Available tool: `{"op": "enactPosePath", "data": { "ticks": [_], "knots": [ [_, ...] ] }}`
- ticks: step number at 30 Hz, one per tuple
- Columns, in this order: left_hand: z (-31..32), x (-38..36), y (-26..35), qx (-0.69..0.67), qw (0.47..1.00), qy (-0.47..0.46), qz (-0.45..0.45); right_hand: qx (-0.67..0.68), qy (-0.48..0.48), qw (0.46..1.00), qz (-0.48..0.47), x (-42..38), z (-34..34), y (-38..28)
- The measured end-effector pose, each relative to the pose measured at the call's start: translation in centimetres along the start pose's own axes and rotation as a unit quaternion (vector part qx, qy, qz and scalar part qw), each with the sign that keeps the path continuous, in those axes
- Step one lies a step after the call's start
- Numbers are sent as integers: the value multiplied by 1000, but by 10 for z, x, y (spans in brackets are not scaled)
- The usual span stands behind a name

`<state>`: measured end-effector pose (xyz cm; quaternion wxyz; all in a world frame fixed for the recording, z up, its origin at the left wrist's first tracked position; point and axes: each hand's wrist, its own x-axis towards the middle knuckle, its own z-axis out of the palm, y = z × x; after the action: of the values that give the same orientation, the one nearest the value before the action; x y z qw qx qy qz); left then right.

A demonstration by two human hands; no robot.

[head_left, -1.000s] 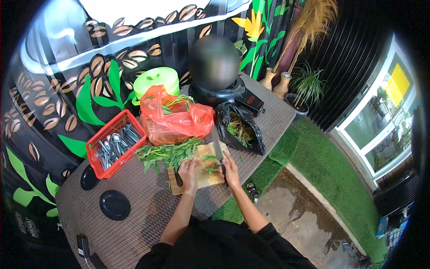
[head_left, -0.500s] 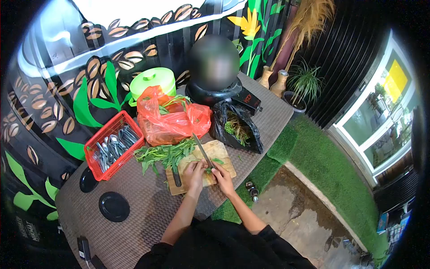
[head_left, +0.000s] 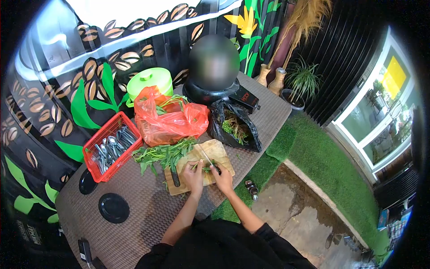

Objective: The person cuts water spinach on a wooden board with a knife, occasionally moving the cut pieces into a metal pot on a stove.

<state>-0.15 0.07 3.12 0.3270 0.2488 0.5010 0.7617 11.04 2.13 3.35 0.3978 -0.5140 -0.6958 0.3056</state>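
My right hand [head_left: 223, 179] is closed round the dark handle of a knife [head_left: 205, 155], whose blade points away from me over the wooden cutting board [head_left: 219, 150]. Beside it, the fingers of my left hand [head_left: 193, 178] are bent and closed on leafy greens [head_left: 206, 169], partly hidden by the hands. A bunch of leafy greens [head_left: 165, 154] with long stems lies across the board's far left edge and onto the table. Left of my left hand rests a black handle [head_left: 175, 178]; what it belongs to is partly covered by leaves.
Behind the board sit a red plastic bag [head_left: 168, 123] of greens and a black plastic bag [head_left: 224, 141] with plant scraps. A red basket [head_left: 92, 168] of cutlery stands left, near a black plate [head_left: 113, 207]. Farther back are a green lidded pot [head_left: 152, 80] and a black appliance [head_left: 204, 93].
The knife has swung lower and closer to my left hand, its blade now showing shorter. My right hand has turned slightly, while my left hand stays nearly in place. The view has shifted slightly.
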Motion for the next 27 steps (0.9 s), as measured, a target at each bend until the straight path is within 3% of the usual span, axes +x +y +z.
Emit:
{"op": "enactPosePath", "data": {
  "ticks": [2,4,6,8,9,11,17,20,23,27],
  "knots": [
    [2,-1,17,38,998,-9,41,9,-20,999,41,8,5,14],
    [-4,5,16,39,998,-18,37,152,-113,979,81,15,3,12],
    [-9,9,13,38,998,-29,32,171,-125,973,86,16,-8,1],
    [-16,13,3,11,1000,-19,-3,345,-272,843,311,20,-22,-12],
    [-19,15,0,11,1000,-20,-3,345,-271,843,311,21,-23,-11],
    [-25,20,-8,12,999,-47,-11,424,-301,762,387,23,-25,-10],
    [-29,25,-10,63,992,-105,15,438,-198,833,274,18,-36,-15],
    [-33,27,-14,147,971,-184,-27,450,-213,835,234,18,-48,-27],
    [-26,21,-11,147,962,-225,-46,418,-223,857,204,16,-48,-26],
    [-21,17,-9,164,946,-272,-68,436,-217,847,212,12,-42,-18]
  ]
}}
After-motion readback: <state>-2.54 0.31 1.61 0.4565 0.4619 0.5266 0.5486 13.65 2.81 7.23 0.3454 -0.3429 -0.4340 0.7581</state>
